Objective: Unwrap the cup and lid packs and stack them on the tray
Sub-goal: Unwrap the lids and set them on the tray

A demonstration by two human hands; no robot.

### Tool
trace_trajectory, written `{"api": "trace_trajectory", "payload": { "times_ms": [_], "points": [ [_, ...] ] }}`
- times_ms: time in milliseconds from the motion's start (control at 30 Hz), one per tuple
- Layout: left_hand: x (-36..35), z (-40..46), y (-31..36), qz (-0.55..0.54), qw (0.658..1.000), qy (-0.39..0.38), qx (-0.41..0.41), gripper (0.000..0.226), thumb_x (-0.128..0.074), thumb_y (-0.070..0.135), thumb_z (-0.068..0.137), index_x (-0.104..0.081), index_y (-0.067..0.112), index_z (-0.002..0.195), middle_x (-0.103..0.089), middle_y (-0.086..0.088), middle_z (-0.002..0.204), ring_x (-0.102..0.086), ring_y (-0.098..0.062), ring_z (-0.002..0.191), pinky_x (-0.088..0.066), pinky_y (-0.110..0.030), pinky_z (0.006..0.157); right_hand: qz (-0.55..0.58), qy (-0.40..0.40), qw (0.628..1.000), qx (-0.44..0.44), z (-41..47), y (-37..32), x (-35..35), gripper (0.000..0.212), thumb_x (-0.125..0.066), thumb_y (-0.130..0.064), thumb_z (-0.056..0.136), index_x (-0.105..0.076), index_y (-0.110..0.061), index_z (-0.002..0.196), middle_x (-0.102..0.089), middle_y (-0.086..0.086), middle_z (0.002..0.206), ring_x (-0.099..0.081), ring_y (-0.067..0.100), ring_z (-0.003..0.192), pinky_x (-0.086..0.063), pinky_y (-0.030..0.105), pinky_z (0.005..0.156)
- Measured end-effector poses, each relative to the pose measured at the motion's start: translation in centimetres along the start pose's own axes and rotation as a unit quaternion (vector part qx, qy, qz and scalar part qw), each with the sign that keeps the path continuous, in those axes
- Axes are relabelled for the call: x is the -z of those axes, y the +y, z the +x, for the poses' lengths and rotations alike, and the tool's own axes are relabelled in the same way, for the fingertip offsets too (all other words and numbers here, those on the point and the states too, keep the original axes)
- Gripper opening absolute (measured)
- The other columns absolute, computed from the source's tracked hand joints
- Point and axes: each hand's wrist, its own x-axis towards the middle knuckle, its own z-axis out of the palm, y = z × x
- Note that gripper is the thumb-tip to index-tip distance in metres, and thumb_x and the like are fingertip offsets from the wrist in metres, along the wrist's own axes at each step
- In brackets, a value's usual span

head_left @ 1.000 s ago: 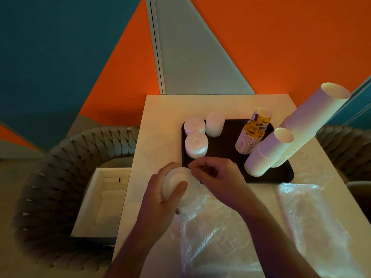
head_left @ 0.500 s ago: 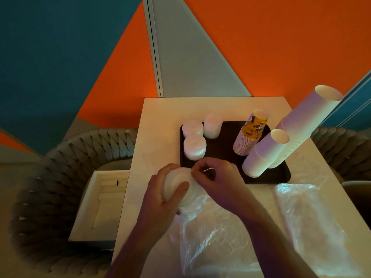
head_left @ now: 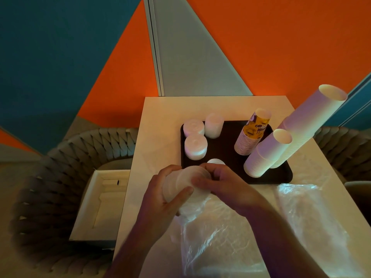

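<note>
From the head camera, both hands meet over the near edge of the dark tray (head_left: 281, 177) on the pale table (head_left: 160, 121). The left hand (head_left: 160, 197) is curled round a stack of white lids (head_left: 180, 183), thumb across the front of it and fingers wrapped behind. The stack lies tilted, its round top face turned up toward the camera, and its lower end still sits in a clear plastic wrapper (head_left: 210, 237) that trails back toward the person, crinkled and shiny. The right hand (head_left: 220, 181) touches the stack from the other side, its fingers bent over the rim of the top lids; whether it pinches a lid or the film cannot be told.

Just beyond the right hand's knuckles a small white lid (head_left: 215, 161) shows on the tray, mostly hidden. Further ahead of the left hand stand three short white lid stacks (head_left: 195, 146), close together at the tray's far left. Ahead and to the right of the right hand are the cup stacks: a printed yellow one (head_left: 252, 135), a shorter plain white one (head_left: 267, 153) and a very tall plain white one (head_left: 313, 121), all leaning in this wide view. To the right of the right forearm lies a second empty clear wrapper (head_left: 313, 217). Left of the left hand, off the table, an open white box (head_left: 104, 203) rests on a woven grey chair (head_left: 50, 177).
</note>
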Motion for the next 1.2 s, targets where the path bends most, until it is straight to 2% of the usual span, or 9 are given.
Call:
{"api": "trace_trajectory", "payload": {
  "times_ms": [100, 200, 267, 333, 400, 500, 667, 800, 1200],
  "points": [
    [0.3, -0.1, -0.3, -0.008, 1.0, 0.014, 0.006, 0.043, -0.074, 0.029, 0.089, -0.053, 0.045, 0.122, -0.057, 0.022, 0.116, -0.061, -0.001, 0.099, -0.058, -0.029, 0.053, 0.175, 0.021, 0.982, -0.072, 0.9, 1.4, 1.3, 0.04, -0.069, -0.022, 0.083, -0.064, -0.011, 0.121, -0.072, 0.011, 0.111, -0.069, 0.024, 0.099, -0.058, 0.037, 0.08],
    [0.6, -0.1, -0.4, -0.007, 1.0, 0.023, 0.008, 0.044, -0.071, 0.018, 0.09, -0.053, 0.044, 0.121, -0.055, 0.03, 0.112, -0.06, -0.001, 0.099, -0.058, -0.029, 0.051, 0.236, 0.107, 0.963, -0.077, 2.3, 3.1, 3.5, 0.032, -0.063, -0.021, 0.094, -0.061, -0.017, 0.125, -0.069, 0.019, 0.123, -0.07, 0.041, 0.104, -0.059, 0.047, 0.084],
    [0.7, -0.1, -0.5, 0.001, 0.999, 0.031, 0.012, 0.046, -0.071, 0.02, 0.091, -0.05, 0.045, 0.124, -0.053, 0.035, 0.111, -0.059, 0.001, 0.1, -0.059, -0.03, 0.052, 0.166, 0.187, 0.968, -0.035, 3.7, 4.0, 5.1, 0.021, -0.055, -0.017, 0.102, -0.061, -0.021, 0.122, -0.065, 0.016, 0.128, -0.068, 0.038, 0.111, -0.058, 0.047, 0.091],
    [0.8, -0.1, -0.6, 0.006, 0.999, 0.035, 0.016, 0.045, -0.07, 0.023, 0.091, -0.05, 0.046, 0.123, -0.053, 0.034, 0.112, -0.059, 0.002, 0.101, -0.059, -0.029, 0.052, -0.051, 0.258, 0.964, 0.036, 5.3, 5.1, 7.0, 0.024, -0.049, -0.017, 0.105, -0.06, -0.03, 0.122, -0.063, 0.0, 0.129, -0.064, 0.02, 0.116, -0.056, 0.036, 0.096],
    [0.8, -0.1, -0.6, 0.008, 0.999, 0.035, 0.018, 0.043, -0.07, 0.023, 0.09, -0.05, 0.047, 0.12, -0.053, 0.034, 0.111, -0.058, 0.004, 0.1, -0.059, -0.028, 0.052, -0.255, 0.266, 0.924, 0.104, 6.6, 6.3, 8.4, 0.034, -0.046, -0.014, 0.105, -0.061, -0.03, 0.132, -0.063, -0.013, 0.13, -0.057, 0.004, 0.12, -0.046, 0.023, 0.102],
    [0.9, -0.1, -0.6, 0.011, 0.999, 0.037, 0.023, 0.043, -0.071, 0.023, 0.089, -0.05, 0.048, 0.117, -0.053, 0.037, 0.108, -0.057, 0.006, 0.1, -0.058, -0.027, 0.051, -0.375, 0.26, 0.879, 0.135, 7.9, 8.2, 9.1, 0.037, -0.047, -0.009, 0.104, -0.062, -0.02, 0.136, -0.061, -0.007, 0.134, -0.053, 0.004, 0.124, -0.036, 0.007, 0.098],
    [1.3, -0.2, -1.0, 0.0, 0.998, 0.049, 0.038, 0.042, -0.071, 0.022, 0.089, -0.053, 0.042, 0.122, -0.055, 0.032, 0.11, -0.059, 0.001, 0.101, -0.058, -0.027, 0.052, -0.48, 0.216, 0.846, 0.086, 8.6, 11.5, 9.4, 0.041, -0.052, -0.008, 0.101, -0.058, -0.018, 0.14, -0.053, 0.007, 0.145, -0.049, 0.027, 0.134, -0.049, 0.045, 0.107],
    [1.4, -0.2, -1.1, -0.004, 0.997, 0.056, 0.043, 0.042, -0.07, 0.021, 0.09, -0.053, 0.041, 0.122, -0.056, 0.028, 0.113, -0.059, 0.0, 0.1, -0.058, -0.027, 0.052, -0.52, 0.2, 0.83, 0.028, 7.9, 11.9, 8.8, 0.051, -0.067, -0.024, 0.096, -0.054, -0.023, 0.145, -0.043, 0.003, 0.154, -0.039, 0.027, 0.141, -0.046, 0.042, 0.107],
    [1.2, -0.6, -0.8, 0.002, 0.998, 0.057, 0.034, 0.044, -0.072, 0.022, 0.089, -0.054, 0.042, 0.123, -0.057, 0.029, 0.114, -0.059, 0.002, 0.1, -0.057, -0.026, 0.052, -0.564, 0.224, 0.794, 0.038, 6.8, 10.4, 7.4, 0.054, -0.078, -0.031, 0.087, -0.06, -0.023, 0.137, -0.052, 0.002, 0.147, -0.044, 0.028, 0.136, -0.041, 0.049, 0.107]
  ]
}}
